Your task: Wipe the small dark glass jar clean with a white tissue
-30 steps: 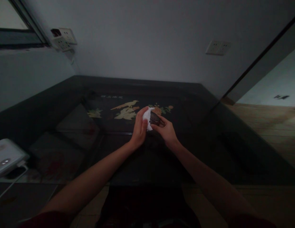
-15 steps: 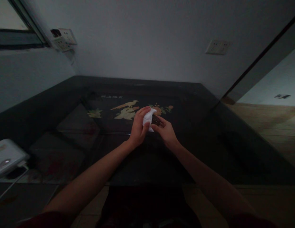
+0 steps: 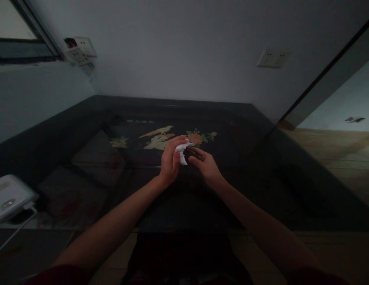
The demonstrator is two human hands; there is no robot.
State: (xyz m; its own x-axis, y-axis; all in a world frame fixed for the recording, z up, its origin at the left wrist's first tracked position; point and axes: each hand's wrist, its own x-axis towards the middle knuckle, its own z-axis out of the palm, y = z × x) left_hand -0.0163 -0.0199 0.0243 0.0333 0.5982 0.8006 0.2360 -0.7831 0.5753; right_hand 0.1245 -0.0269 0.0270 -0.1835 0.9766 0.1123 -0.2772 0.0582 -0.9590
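Both hands meet over the middle of a dark glass-topped table (image 3: pixel 246 166). My left hand (image 3: pixel 170 161) is closed around a crumpled white tissue (image 3: pixel 182 152), which it presses against a small dark object (image 3: pixel 191 152). My right hand (image 3: pixel 205 165) grips that dark object from the right with its fingers curled; the object is too dark and too covered to name. Under the glass just behind the hands lies a painted panel with pale birds (image 3: pixel 158 137) and an orange flower (image 3: pixel 196 138).
A white device (image 3: pixel 8 194) with a cable lies at the table's left edge. Wall sockets (image 3: pixel 81 49) sit at the upper left and another socket plate (image 3: pixel 272 57) at the upper right. A wooden floor (image 3: pixel 333 158) opens to the right of the table.
The tissue has bunched up smaller in my left hand and slid down over the dark object. Both hands stay at the same spot above the table.
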